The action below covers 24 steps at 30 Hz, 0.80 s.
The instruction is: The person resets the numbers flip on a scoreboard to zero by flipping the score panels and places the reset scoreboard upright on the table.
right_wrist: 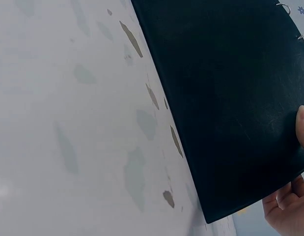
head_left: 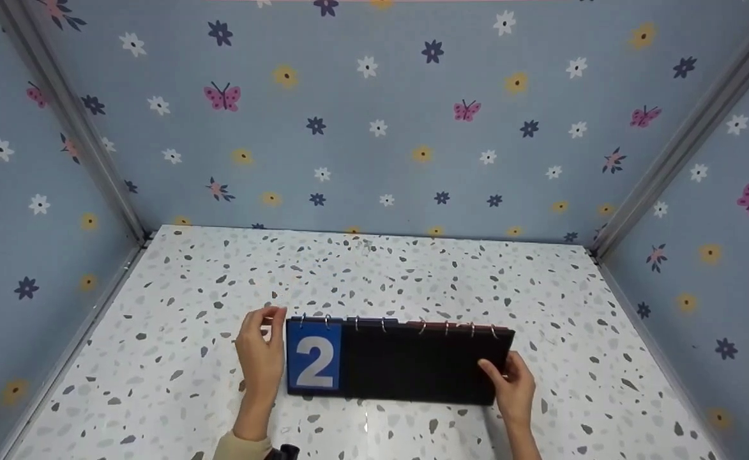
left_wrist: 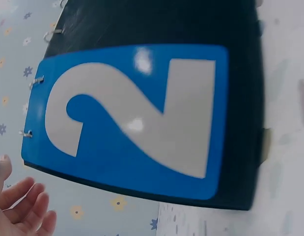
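A black flip scoreboard (head_left: 412,364) stands tilted on the speckled surface, with metal rings along its top edge. On its left end hangs a blue number card (head_left: 328,377) bearing a white 2; the rest of the front is plain black. My right hand (head_left: 516,386) grips the right end, thumb on the front and fingers behind, as the right wrist view also shows. My left hand (head_left: 262,351) is beside the upper left corner, apart from the board. In the left wrist view its fingers (left_wrist: 29,206) are loosely bent and hold nothing.
A white speckled tabletop (head_left: 374,275) lies under the board. Blue panels with flowers and butterflies (head_left: 374,160) stand behind it and on both sides, joined by grey metal posts (head_left: 693,128). A small black object (head_left: 290,452) shows near the left sleeve.
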Each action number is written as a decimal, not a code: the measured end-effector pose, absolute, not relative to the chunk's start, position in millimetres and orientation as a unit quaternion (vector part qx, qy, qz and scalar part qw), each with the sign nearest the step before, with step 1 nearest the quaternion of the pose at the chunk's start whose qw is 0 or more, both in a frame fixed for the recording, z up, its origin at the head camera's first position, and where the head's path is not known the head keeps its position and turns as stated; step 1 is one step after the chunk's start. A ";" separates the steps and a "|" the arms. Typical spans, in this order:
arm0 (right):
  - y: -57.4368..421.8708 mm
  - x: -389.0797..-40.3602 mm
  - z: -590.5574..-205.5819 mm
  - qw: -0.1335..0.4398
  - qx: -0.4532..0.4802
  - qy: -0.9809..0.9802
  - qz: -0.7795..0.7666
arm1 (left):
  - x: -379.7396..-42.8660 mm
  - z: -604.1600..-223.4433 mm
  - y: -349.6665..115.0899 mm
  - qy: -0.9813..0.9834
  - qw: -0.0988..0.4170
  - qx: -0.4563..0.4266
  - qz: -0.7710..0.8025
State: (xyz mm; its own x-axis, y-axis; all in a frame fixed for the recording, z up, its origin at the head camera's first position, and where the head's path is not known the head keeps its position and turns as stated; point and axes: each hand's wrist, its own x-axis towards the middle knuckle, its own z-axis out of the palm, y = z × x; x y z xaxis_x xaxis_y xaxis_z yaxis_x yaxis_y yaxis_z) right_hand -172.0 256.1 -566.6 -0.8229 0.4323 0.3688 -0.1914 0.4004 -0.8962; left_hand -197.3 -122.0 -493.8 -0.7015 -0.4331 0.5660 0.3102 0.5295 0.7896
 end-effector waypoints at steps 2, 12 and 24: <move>252.4 -169.3 -557.7 0.285 -0.085 -0.781 0.549 | -191.0 -498.2 -117.8 -0.777 0.396 0.036 -0.488; 237.1 -156.6 -525.1 0.280 -0.077 -0.779 0.556 | -167.1 -519.5 -99.1 -0.771 0.386 0.057 -0.503; 234.5 -154.8 -521.7 0.274 -0.090 -0.789 0.542 | -166.4 -540.0 -92.8 -0.784 0.370 0.090 -0.489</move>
State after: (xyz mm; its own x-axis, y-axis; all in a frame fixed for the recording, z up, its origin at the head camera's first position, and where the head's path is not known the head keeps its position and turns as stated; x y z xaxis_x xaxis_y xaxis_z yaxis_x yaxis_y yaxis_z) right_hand -154.8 234.5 -521.7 -0.8337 0.4391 0.3350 -0.1555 0.3955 -0.9052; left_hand -166.4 -92.8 -540.0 -0.7093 -0.5039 0.4929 0.2213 0.5048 0.8344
